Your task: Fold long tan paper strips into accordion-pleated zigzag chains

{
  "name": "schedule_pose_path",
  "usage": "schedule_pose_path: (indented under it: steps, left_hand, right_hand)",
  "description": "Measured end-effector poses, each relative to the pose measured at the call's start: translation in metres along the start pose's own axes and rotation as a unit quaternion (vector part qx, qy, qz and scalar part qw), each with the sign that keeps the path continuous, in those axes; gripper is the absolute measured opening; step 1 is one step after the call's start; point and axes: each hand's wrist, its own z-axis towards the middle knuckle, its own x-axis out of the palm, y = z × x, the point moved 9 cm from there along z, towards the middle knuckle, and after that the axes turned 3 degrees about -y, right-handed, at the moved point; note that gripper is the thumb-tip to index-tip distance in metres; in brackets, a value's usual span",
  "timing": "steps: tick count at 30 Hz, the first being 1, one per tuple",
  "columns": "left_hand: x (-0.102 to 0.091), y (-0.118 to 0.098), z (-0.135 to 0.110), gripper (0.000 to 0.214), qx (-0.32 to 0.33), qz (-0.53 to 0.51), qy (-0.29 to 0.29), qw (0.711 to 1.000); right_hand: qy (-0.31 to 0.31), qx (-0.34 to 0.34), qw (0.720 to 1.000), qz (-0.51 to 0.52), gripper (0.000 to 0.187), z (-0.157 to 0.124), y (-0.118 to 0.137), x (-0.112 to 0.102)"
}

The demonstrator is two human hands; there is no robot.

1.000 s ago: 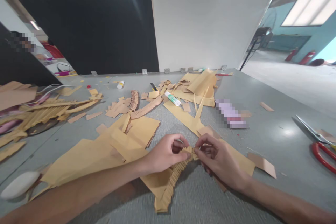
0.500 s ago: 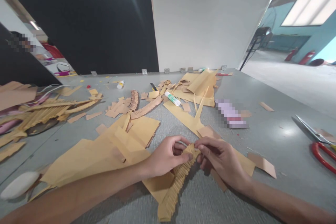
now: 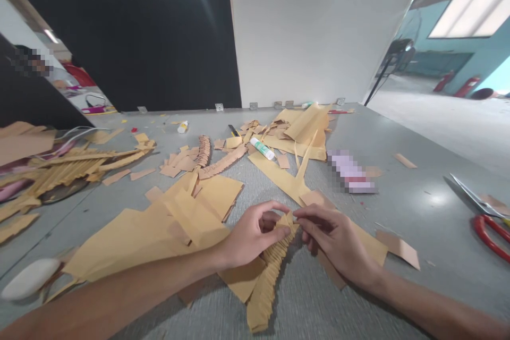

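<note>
A pleated strip of yellow-brown paper (image 3: 271, 276) hangs toward me at the lower middle of the view, its folds stacked close together. My left hand (image 3: 258, 234) pinches its upper end between thumb and fingers. Close by on the right, my right hand (image 3: 329, 234) has thumb and forefinger pressed together at the tip of the same strip. Exactly what the right fingertips grip is too small to make out. Beneath the hands lie flat sheets of the same paper (image 3: 135, 244) and a brown paper piece (image 3: 319, 200).
Red-handled scissors (image 3: 488, 228) lie at the right. Beyond the hands are a glue stick (image 3: 262, 149), a blurred lilac packet (image 3: 350, 171), a pleated brown strip (image 3: 204, 151) and paper scraps. A white rounded object (image 3: 30, 279) sits at left; panels (image 3: 311, 32) stand behind.
The pleated strip's lower end has swung slightly to the right and up. Both hands stay at its top, with the right fingertips shifted a little along the tip.
</note>
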Motion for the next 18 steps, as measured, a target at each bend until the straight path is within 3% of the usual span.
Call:
schedule_pose_path:
  steps: [6,18]
  left_hand:
    - [0.001,0.0,0.001,0.036,-0.002,-0.012,0.016,1.0]
    - [0.002,-0.01,-0.002,0.026,0.04,-0.059,0.008,0.997]
  right_hand:
    - [0.001,0.013,1.0,-0.01,0.028,0.001,-0.001,0.0]
    - [-0.018,-0.088,0.992,-0.084,0.022,-0.007,0.023,-0.004]
